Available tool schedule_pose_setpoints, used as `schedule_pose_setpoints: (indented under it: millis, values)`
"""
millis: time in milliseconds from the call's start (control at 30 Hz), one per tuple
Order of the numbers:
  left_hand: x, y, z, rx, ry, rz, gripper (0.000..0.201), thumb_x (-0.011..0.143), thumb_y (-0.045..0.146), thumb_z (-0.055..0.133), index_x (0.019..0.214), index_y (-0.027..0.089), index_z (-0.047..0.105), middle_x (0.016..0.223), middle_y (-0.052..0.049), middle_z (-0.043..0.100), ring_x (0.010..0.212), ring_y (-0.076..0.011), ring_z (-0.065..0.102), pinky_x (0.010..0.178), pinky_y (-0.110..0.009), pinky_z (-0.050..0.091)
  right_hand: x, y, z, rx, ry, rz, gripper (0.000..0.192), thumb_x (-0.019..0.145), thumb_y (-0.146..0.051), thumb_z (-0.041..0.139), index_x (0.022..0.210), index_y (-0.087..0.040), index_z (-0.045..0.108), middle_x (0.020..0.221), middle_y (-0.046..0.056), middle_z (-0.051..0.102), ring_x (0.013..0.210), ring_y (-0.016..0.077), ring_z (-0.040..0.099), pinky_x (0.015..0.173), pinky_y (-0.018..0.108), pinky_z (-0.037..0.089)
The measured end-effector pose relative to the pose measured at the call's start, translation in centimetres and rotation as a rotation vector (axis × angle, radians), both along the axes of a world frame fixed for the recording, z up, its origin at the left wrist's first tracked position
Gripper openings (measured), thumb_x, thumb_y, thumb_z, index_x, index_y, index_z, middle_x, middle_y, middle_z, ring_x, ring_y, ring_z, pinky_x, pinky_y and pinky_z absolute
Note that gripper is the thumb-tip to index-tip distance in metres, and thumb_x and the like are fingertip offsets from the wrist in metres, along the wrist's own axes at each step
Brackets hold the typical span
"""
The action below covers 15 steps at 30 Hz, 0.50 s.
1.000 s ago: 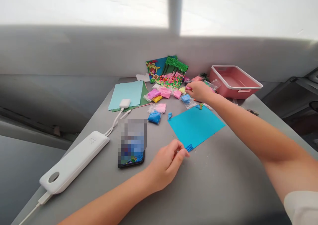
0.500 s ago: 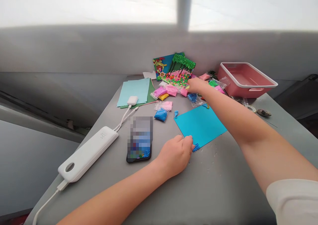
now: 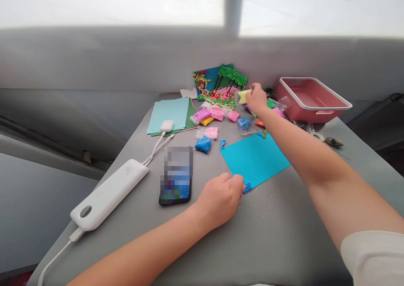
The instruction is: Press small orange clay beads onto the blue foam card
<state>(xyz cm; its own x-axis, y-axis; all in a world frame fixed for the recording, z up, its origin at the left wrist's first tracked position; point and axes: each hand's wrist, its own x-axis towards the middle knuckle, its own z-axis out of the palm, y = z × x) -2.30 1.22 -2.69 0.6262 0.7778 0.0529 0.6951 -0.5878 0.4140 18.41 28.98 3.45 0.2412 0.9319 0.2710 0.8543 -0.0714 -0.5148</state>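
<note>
My right hand [image 3: 257,99] reaches to the far side of the table, its fingers pinching a small bag of pale yellow clay [image 3: 243,96]. Closed, with its fingers curled, my left hand [image 3: 221,197] rests at the near left corner of a bright blue card [image 3: 255,160]; what its fingertips hold is hidden. Textured blue clay [image 3: 247,188] covers that corner beside them. Blue, green and yellow clay bits [image 3: 262,133] sit on the card's far edge. A small blue clay lump [image 3: 223,142] lies just off its left corner.
Bagged clay, including a blue bag [image 3: 203,144] and a pink bag [image 3: 216,113], lies beyond the card. A phone [image 3: 176,176], a white power bank [image 3: 110,195] and pale blue sheets [image 3: 167,109] are leftward. A pink bin [image 3: 312,101] stands back right, near decorated clay pictures [image 3: 217,84].
My right hand has risen slightly from among the bags, and the pale yellow clay bag now shows in its fingers. My left hand stays at the card's corner.
</note>
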Motion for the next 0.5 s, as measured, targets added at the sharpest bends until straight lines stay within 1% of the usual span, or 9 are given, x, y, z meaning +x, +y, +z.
schedule_pose_setpoints:
  millis: [133, 200, 267, 400, 500]
  values:
    - [-0.4, -0.4, 0.1, 0.025, -0.005, -0.003, 0.035, 0.097, 0.035, 0.063, 0.128, 0.019, 0.061, 0.130, -0.011, 0.064, 0.108, -0.0246, 0.067, 0.090, -0.046, 0.058, 1.1, 1.1, 0.7, 0.006, 0.232, -0.044, 0.038, 0.098, -0.036, 0.063, 0.130, -0.016, 0.059, 0.129, 0.011, 0.062, 0.110, 0.0237, 0.065, 0.092, 0.045, 0.058]
    - [-0.8, -0.8, 0.3, 0.037, -0.005, 0.001, 0.034, 0.097, 0.035, 0.062, 0.128, 0.019, 0.062, 0.130, -0.011, 0.064, 0.108, -0.0243, 0.067, 0.090, -0.046, 0.058, 1.7, 1.1, 1.3, -0.021, 0.315, -0.025, 0.038, 0.098, -0.037, 0.062, 0.129, -0.016, 0.059, 0.129, 0.011, 0.062, 0.110, 0.0236, 0.065, 0.091, 0.045, 0.058]
    - [-1.3, -1.1, 0.6, 0.051, -0.006, 0.010, 0.033, 0.098, 0.035, 0.062, 0.127, 0.019, 0.062, 0.130, -0.011, 0.064, 0.107, -0.0239, 0.067, 0.091, -0.045, 0.058, 2.5, 0.6, 1.9, -0.049, 0.371, 0.007, 0.038, 0.098, -0.037, 0.062, 0.129, -0.016, 0.059, 0.129, 0.011, 0.063, 0.110, 0.0236, 0.065, 0.092, 0.045, 0.058]
    - [-2.2, -1.1, 1.0, 0.067, -0.016, 0.045, 0.032, 0.098, 0.034, 0.061, 0.126, 0.020, 0.063, 0.129, -0.011, 0.065, 0.106, -0.0234, 0.067, 0.090, -0.044, 0.058, 5.2, -2.3, 2.5, -0.134, 0.385, 0.069, 0.038, 0.098, -0.037, 0.062, 0.130, -0.017, 0.059, 0.129, 0.011, 0.062, 0.110, 0.0236, 0.065, 0.092, 0.045, 0.058]
    - [-1.8, -0.4, 0.9, 0.049, -0.027, 0.036, 0.033, 0.098, 0.035, 0.062, 0.127, 0.019, 0.062, 0.128, -0.011, 0.065, 0.106, -0.0236, 0.067, 0.089, -0.045, 0.059, 7.7, -5.3, 2.9, -0.263, 0.312, 0.112, 0.037, 0.098, -0.036, 0.062, 0.128, -0.016, 0.060, 0.127, 0.010, 0.063, 0.109, 0.0232, 0.066, 0.091, 0.045, 0.058]
